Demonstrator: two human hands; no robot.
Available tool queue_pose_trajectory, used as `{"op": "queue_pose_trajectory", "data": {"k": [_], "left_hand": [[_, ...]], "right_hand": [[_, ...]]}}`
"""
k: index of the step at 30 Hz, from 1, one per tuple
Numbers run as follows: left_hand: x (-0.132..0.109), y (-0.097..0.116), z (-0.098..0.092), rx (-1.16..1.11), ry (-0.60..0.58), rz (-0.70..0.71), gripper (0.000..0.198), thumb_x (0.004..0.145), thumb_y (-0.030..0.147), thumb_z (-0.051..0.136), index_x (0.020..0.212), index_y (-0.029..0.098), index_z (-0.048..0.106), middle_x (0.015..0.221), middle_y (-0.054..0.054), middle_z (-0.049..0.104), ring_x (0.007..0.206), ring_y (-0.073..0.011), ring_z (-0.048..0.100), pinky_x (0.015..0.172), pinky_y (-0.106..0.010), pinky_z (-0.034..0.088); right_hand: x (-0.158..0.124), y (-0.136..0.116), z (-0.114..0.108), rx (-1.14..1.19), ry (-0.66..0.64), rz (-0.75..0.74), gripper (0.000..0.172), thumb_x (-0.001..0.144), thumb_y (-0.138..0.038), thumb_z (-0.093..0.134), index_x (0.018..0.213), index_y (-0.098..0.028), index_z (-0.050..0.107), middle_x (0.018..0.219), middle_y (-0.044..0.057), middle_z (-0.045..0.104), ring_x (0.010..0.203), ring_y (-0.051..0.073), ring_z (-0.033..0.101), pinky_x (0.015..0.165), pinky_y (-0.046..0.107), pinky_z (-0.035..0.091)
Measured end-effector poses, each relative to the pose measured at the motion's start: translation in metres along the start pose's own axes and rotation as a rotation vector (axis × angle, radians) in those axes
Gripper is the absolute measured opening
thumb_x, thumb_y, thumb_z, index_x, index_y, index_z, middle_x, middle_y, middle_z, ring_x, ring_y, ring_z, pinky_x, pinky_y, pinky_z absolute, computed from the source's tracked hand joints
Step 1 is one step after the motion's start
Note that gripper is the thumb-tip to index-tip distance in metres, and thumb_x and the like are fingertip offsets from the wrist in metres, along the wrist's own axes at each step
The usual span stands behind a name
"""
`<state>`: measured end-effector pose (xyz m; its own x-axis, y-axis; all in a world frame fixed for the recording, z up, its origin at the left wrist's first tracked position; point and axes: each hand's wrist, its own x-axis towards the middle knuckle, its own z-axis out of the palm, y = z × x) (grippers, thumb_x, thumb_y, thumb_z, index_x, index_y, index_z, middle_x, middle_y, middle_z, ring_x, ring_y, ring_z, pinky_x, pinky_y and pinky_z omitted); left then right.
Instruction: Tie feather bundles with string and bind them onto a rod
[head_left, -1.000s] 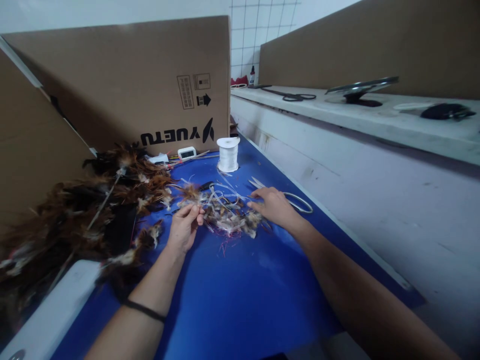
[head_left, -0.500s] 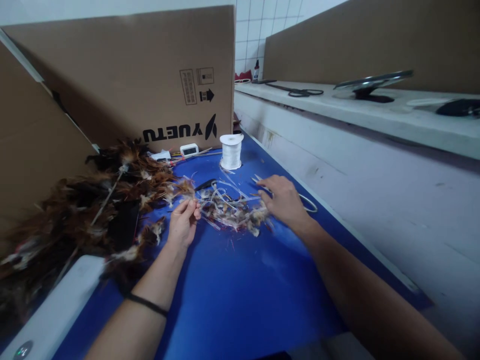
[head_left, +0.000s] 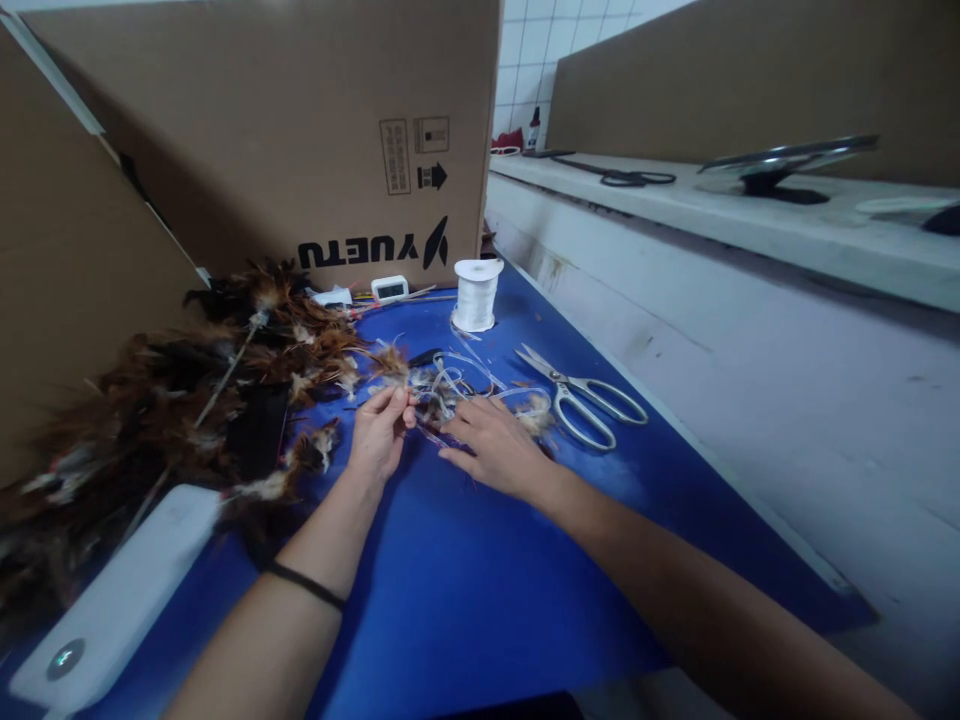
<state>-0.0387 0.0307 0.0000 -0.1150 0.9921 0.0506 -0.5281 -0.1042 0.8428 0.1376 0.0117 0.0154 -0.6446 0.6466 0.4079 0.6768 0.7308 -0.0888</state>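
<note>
The right hand (head_left: 491,445) has moved from beside the scissors (head_left: 581,396) to the feather pile (head_left: 535,413) on the desk (head_left: 450,600), its grip unclear, near the left hand (head_left: 381,430) pinching a tuft (head_left: 391,364), so the work now seems two-handed.

1. We lose the lower end of a brown feather tuft (head_left: 391,362) where the left hand (head_left: 381,432) pinches it.
2. The right hand (head_left: 495,445) covers part of the pile of scraps (head_left: 435,388); we cannot tell whether it grips anything.
3. We see the left forearm (head_left: 319,545) and the right forearm (head_left: 675,580) only until the bottom edge cuts them off.
4. We find the feather heap (head_left: 142,420) blurred, and the left edge cuts it short.
5. The display on the small white gadget (head_left: 389,289) is too small for us to read.
6. The right edge cuts off a black thing (head_left: 943,220) we cannot name.
</note>
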Motion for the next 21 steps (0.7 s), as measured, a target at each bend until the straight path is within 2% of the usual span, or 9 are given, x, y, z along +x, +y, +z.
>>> {"op": "queue_pose_trajectory", "data": {"k": [4,7,10,13,18,21], "left_hand": [[0.0,0.0,0.0,0.001,-0.012,0.007,0.019,0.062,0.024,0.073,0.072,0.011,0.064,0.064,0.0,0.059,0.046,-0.0013,0.046,0.045,-0.014,0.037],[-0.001,0.0,0.001,0.006,-0.011,0.002,0.02,0.061,0.025,0.073,0.07,0.011,0.063,0.063,0.0,0.059,0.045,-0.0014,0.046,0.045,-0.015,0.037],[-0.002,0.0,0.002,0.009,-0.005,0.003,0.021,0.061,0.026,0.074,0.07,0.011,0.062,0.063,0.0,0.059,0.045,-0.0015,0.046,0.045,-0.015,0.037],[-0.003,0.0,0.002,0.014,-0.003,-0.002,0.021,0.061,0.026,0.074,0.071,0.011,0.063,0.063,0.0,0.058,0.045,-0.0015,0.046,0.045,-0.015,0.036],[-0.003,0.0,0.002,0.002,-0.018,-0.017,0.018,0.061,0.025,0.073,0.069,0.012,0.063,0.063,0.0,0.058,0.047,-0.0023,0.046,0.045,-0.016,0.037],[-0.006,0.0,0.004,0.016,-0.065,-0.04,0.017,0.063,0.025,0.072,0.07,0.012,0.063,0.066,-0.001,0.059,0.048,-0.0032,0.047,0.045,-0.016,0.038]], "right_hand": [[0.005,-0.003,0.005,-0.016,0.009,-0.021,0.019,0.084,-0.031,0.051,0.083,-0.018,0.065,0.082,0.008,0.056,0.085,0.021,0.047,0.077,0.037,0.036],[0.006,0.0,0.004,0.187,0.066,0.023,0.017,0.084,-0.022,0.049,0.078,-0.018,0.065,0.079,0.005,0.057,0.081,0.017,0.05,0.077,0.034,0.038],[0.004,0.006,-0.003,0.474,0.158,0.145,0.012,0.081,-0.021,0.053,0.077,-0.019,0.064,0.081,0.003,0.059,0.079,0.014,0.054,0.075,0.03,0.042],[0.002,0.013,-0.013,0.656,0.212,0.276,0.012,0.08,-0.023,0.054,0.075,-0.02,0.064,0.08,0.002,0.061,0.077,0.014,0.056,0.071,0.029,0.045],[-0.002,0.023,-0.026,0.863,0.223,0.485,0.015,0.077,-0.031,0.057,0.07,-0.019,0.064,0.074,0.003,0.063,0.066,0.013,0.056,0.062,0.027,0.045],[-0.004,0.027,-0.029,1.014,0.189,0.559,0.019,0.076,-0.036,0.057,0.071,-0.018,0.063,0.07,0.003,0.063,0.063,0.012,0.056,0.06,0.027,0.046]]}}
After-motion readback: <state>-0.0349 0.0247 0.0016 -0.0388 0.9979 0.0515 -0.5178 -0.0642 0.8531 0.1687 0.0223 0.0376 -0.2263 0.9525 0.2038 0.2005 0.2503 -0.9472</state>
